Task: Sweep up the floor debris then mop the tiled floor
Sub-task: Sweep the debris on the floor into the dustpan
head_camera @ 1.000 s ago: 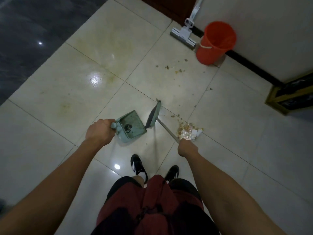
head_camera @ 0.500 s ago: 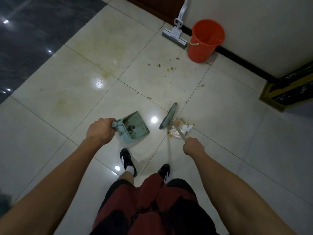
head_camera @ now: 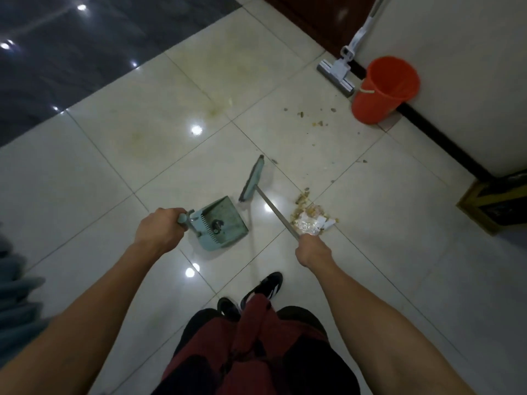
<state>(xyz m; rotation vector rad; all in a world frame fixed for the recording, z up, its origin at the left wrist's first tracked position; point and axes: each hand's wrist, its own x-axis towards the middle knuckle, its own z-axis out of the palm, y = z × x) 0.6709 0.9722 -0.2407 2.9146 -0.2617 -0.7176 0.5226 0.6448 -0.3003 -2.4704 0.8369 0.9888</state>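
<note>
Debris pile of crumbs and wrappers [head_camera: 312,219] lies on the cream tiled floor [head_camera: 385,223]; the metal-handled teal broom [head_camera: 252,181] is gripped by the right hand [head_camera: 312,249], the teal plastic dustpan [head_camera: 221,223] by the left hand [head_camera: 159,230].

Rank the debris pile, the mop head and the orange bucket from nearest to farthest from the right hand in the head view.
From the right hand:
1. Debris pile, on the tile just ahead of the hand.
2. Mop head, far ahead by the wall.
3. Orange bucket, beside the mop head to its right; these two are too close to call.

A gold-trimmed dark cabinet [head_camera: 497,202] stands by the white wall [head_camera: 462,52], beside a dark wooden door [head_camera: 316,17].
</note>
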